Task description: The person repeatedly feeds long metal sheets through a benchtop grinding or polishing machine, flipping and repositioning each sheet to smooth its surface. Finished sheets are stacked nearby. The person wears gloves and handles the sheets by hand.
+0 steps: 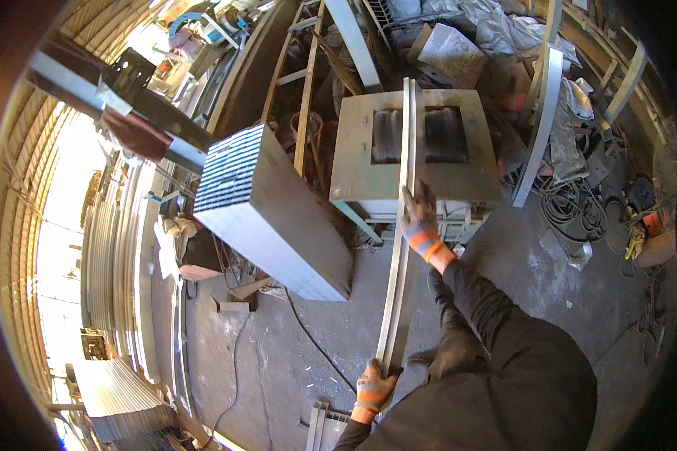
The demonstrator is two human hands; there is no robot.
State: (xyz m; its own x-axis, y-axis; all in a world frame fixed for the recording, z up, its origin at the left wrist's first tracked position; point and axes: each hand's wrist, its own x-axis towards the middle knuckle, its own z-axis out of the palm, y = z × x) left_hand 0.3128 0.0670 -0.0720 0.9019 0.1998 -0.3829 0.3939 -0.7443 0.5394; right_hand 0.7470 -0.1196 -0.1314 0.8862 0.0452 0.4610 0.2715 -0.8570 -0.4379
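Gripping left hand [374,385]: in an orange and grey glove, closed around the near end of the metal bar.
Right hand [421,223]: in a matching glove, ahead of the left hand and slightly to its right; laid against the bar partway along, fingers extended rather than wrapped.
Metal bar [399,304]: long, pale and channelled, running from the left hand past the right hand and on above the table.
Table [353,154]: greenish metal, directly beyond the right hand; dark rectangular areas show either side of the bar. Whether bar and tabletop touch cannot be told.
Profile stack [278,233]: silver, with a ribbed end face, left of the right hand.
Short profiles [322,428]: on the floor, near the left hand, to its left.
Black cable [313,340]: on the floor, curving forward from beside the left hand toward the stack.
Pale beam [541,128]: beyond the right hand, to its right.
Coiled cables [572,214]: well to the right of the right hand.
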